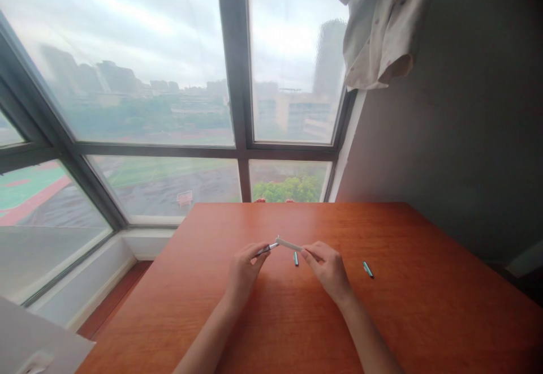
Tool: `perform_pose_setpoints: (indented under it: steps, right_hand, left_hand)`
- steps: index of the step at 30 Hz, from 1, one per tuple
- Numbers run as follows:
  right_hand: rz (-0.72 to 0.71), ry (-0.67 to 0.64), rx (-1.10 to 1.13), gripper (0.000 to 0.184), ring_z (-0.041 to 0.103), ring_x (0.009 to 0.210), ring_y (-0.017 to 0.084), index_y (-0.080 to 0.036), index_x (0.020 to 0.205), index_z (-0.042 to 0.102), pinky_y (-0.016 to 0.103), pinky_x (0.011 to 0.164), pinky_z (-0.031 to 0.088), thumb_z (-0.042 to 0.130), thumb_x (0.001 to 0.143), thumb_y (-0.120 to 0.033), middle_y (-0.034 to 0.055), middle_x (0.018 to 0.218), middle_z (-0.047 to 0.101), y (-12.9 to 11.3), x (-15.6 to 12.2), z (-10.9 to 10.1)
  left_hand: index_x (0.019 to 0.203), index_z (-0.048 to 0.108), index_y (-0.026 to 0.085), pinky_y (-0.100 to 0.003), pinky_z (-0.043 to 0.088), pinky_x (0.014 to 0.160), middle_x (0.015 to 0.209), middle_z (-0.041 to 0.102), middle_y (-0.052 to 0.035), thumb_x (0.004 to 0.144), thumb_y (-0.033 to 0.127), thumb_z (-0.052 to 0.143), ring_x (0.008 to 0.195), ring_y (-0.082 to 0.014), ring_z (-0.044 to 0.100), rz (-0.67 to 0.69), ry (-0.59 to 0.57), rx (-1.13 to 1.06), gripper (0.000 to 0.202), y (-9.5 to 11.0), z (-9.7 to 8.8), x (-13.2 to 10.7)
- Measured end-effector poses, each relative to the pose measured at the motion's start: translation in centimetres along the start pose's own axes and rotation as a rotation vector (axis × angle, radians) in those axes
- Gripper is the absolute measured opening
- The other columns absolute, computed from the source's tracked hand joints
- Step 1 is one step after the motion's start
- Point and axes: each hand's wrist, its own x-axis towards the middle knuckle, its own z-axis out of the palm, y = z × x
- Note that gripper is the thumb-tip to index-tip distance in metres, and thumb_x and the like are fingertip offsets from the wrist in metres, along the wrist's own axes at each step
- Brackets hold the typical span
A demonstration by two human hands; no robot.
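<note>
My left hand [247, 263] is closed in a pinch on a slim pen piece [267, 249], dark at the grip and silvery toward its tip, which points right. Facing it, my right hand [328, 266] pinches a narrow pale strip [289, 244] that looks like folded paper. The strip's far end meets or nearly meets the pen piece's tip; whether they touch I cannot tell. Both are held above the table. Just below the strip lies a short green pen cap [296, 258] with a silvery clip. Right of my right hand rests another dark green pen part [367, 269].
The reddish-brown wooden table [271, 329] reaches to a large window with grey frames [241, 150]. A pale curtain [377, 34] hangs bunched at the upper right beside a dark wall [458, 136]. A white ledge [102, 289] runs along the left.
</note>
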Motion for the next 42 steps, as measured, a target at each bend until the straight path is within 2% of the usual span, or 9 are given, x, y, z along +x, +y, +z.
perform_pose_setpoints:
  steps: [5,9,14,19,26,35,42]
  right_hand:
    - [0.018,0.038,-0.068,0.032,0.053,0.064,0.018,-0.023,0.085,0.074,0.026,0.063,0.039,0.052,0.087,-0.046,0.0052,0.071,0.062,0.49,-0.02,0.04]
    - [0.020,0.059,-0.109,0.032,0.053,0.063,0.017,-0.023,0.085,0.073,0.026,0.063,0.039,0.051,0.088,-0.045,0.0053,0.071,0.062,0.52,0.04,-0.09]
    - [0.006,0.094,-0.131,0.035,0.053,0.061,0.016,-0.021,0.086,0.073,0.025,0.060,0.038,0.048,0.090,-0.045,0.0045,0.069,0.062,0.37,0.06,-0.34]
    - [-0.036,0.015,-0.198,0.034,0.053,0.061,0.014,-0.022,0.085,0.073,0.023,0.059,0.038,0.046,0.091,-0.042,0.0024,0.067,0.060,0.40,0.03,-0.41]
    - [-0.009,0.036,-0.249,0.032,0.056,0.063,0.014,-0.022,0.085,0.072,0.022,0.062,0.038,0.047,0.091,-0.042,0.0021,0.069,0.062,0.81,0.02,-0.58]
    - [-0.013,-0.008,-0.288,0.033,0.056,0.064,0.014,-0.023,0.086,0.072,0.022,0.062,0.037,0.047,0.092,-0.042,0.0024,0.070,0.063,0.77,-0.02,-0.54]
    - [0.005,0.003,-0.324,0.034,0.056,0.064,0.015,-0.024,0.086,0.072,0.022,0.061,0.036,0.046,0.092,-0.044,0.0023,0.070,0.062,0.62,-0.04,-0.70]
  left_hand:
    - [0.096,0.073,0.026,-0.026,0.046,0.066,0.083,0.071,-0.0063,0.084,0.030,0.058,0.071,-0.0198,0.063,0.102,-0.046,0.252,0.020,0.12,0.05,-0.23]
    - [0.099,0.070,0.025,-0.026,0.046,0.066,0.084,0.069,-0.0063,0.086,0.030,0.055,0.071,-0.0188,0.063,0.137,-0.058,0.363,0.021,0.23,0.17,-0.32]
    - [0.099,0.068,0.022,-0.026,0.047,0.067,0.084,0.068,-0.0063,0.088,0.031,0.052,0.073,-0.0189,0.064,0.141,-0.065,0.382,0.021,0.35,0.18,-0.28]
    - [0.096,0.067,0.020,-0.027,0.049,0.070,0.084,0.067,-0.0064,0.089,0.029,0.051,0.077,-0.0193,0.064,0.151,-0.052,0.372,0.020,0.10,0.13,-0.23]
    - [0.092,0.069,0.022,-0.026,0.049,0.071,0.084,0.069,-0.0054,0.089,0.028,0.053,0.080,-0.0189,0.065,0.190,-0.079,0.387,0.018,0.11,0.17,-0.24]
    - [0.093,0.069,0.021,-0.026,0.049,0.067,0.083,0.070,-0.0056,0.089,0.030,0.052,0.078,-0.0189,0.065,0.169,-0.044,0.431,0.020,-0.41,-0.06,-0.13]
    - [0.094,0.069,0.022,-0.028,0.049,0.070,0.086,0.070,-0.0054,0.089,0.030,0.052,0.079,-0.0192,0.065,0.181,-0.065,0.470,0.019,-0.15,0.00,-0.29]
